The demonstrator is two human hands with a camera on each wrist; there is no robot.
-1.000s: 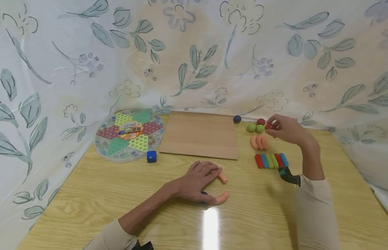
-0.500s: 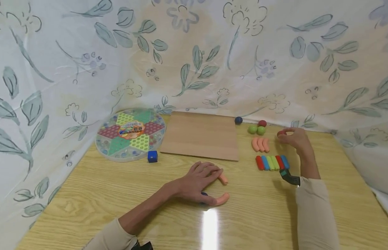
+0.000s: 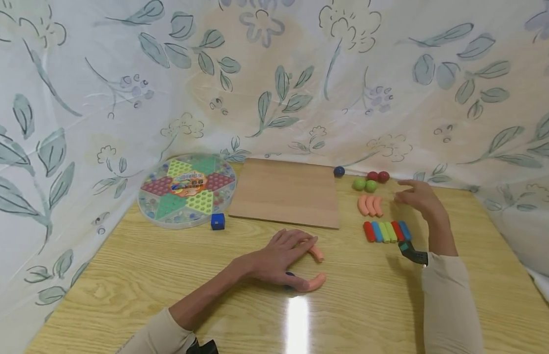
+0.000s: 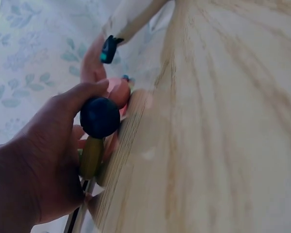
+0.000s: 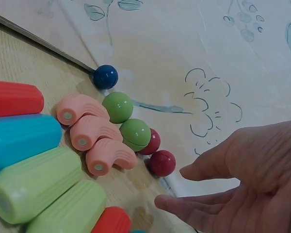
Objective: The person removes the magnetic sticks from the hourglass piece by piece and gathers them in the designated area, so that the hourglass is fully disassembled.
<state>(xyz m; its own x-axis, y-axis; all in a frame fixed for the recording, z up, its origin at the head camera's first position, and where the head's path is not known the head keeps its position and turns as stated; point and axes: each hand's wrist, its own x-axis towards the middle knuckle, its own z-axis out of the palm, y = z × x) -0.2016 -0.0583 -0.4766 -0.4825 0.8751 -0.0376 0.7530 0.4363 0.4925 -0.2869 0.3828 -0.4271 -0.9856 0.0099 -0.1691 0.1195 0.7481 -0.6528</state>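
Note:
My right hand (image 3: pixel 420 199) hovers with thumb and fingers apart, just right of a red ball (image 3: pixel 383 176). That ball sits beside another red ball (image 3: pixel 372 176), behind two green balls (image 3: pixel 359 184). In the right wrist view, the thumb tip is close to the nearer red ball (image 5: pixel 162 163). My left hand (image 3: pixel 276 258) rests low over loose pieces, its fingers spread and relaxed. Curved orange pieces (image 3: pixel 317 282) show past its thumb and fingertips. Under the palm, the left wrist view shows a dark blue ball (image 4: pixel 100 117) and a yellow-green stick (image 4: pixel 91 158).
Three curved orange pieces (image 3: pixel 370 205) lie side by side, with a row of red, blue and green sticks (image 3: pixel 387 231) in front. A blue ball (image 3: pixel 339 171) is near a wooden board (image 3: pixel 285 191). Leftward are a blue cube (image 3: pixel 218 221) and a round Chinese checkers set (image 3: pixel 187 191).
My right hand moved right with the red ball, then let it go; the ball now lies left of the fingers, beside the other red ball. My left hand stayed put.

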